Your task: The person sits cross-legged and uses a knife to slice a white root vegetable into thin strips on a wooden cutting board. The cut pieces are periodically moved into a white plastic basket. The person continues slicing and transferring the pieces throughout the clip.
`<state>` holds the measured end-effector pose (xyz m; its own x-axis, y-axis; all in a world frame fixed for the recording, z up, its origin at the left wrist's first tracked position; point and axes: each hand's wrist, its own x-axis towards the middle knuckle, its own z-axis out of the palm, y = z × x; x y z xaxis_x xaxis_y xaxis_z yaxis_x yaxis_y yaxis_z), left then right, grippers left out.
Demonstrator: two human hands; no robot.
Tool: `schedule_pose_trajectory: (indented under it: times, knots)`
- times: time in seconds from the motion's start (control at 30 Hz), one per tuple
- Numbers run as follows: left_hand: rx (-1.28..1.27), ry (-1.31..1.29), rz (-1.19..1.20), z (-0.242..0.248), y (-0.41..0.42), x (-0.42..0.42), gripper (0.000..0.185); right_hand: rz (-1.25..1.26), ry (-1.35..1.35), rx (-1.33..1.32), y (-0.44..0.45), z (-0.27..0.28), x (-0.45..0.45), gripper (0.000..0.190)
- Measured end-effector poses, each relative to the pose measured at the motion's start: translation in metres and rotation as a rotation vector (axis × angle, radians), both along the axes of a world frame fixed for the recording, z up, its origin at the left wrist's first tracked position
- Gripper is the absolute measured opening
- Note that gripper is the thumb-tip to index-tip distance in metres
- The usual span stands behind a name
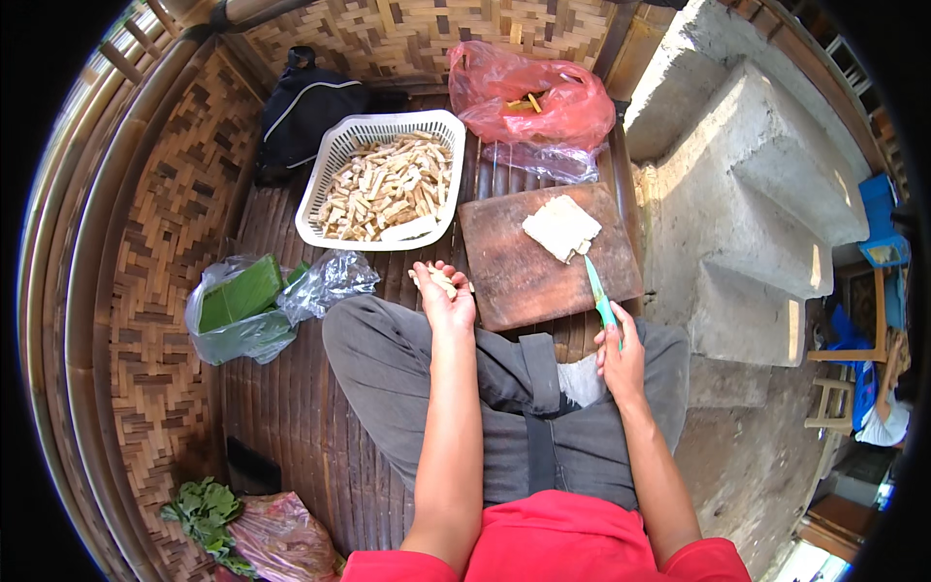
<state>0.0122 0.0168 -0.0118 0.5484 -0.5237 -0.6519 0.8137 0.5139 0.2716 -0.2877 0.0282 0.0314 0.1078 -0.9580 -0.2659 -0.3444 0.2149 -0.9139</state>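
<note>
My left hand (449,298), palm up with curled fingers, holds several pale cut pieces (436,279) between the basket and the cutting board. In my right hand (620,353) is a knife with a green handle (604,311); its tip meets the lower edge of a pale block that looks like tempeh (563,228). That block lies on the upper right part of a brown wooden cutting board (502,273). A white plastic basket (308,218), farther off to the left, holds many similar cut strips (385,182).
A red plastic bag (531,94) and a black bag (309,109) lie at the back. Banana leaves (244,291) in clear plastic are at left, leafy greens (207,513) at lower left. Woven bamboo walls border the slatted platform; concrete steps (771,218) and a person (884,422) are at right.
</note>
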Motion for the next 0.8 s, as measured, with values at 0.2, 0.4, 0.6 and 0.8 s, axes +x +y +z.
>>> schedule_pose_trajectory:
  times: [0.2,0.4,0.6,0.8]
  knots:
    - [-0.026,-0.264,-0.223,0.071,0.013,0.017,0.031,0.002,0.015,0.009,0.000,0.000,-0.001,0.042]
    - [0.373,-1.073,-0.322,0.104,-0.078,0.106,0.039,-0.001,0.012,0.024,0.000,0.002,0.000,0.042]
    - [1.082,-1.997,-0.358,0.098,-0.059,0.139,0.055,-0.007,-0.024,0.034,-0.002,0.002,0.000,0.042]
    - [0.662,-2.012,-0.716,0.080,0.009,0.060,0.024,-0.009,-0.043,0.044,-0.001,0.002,-0.003,0.042]
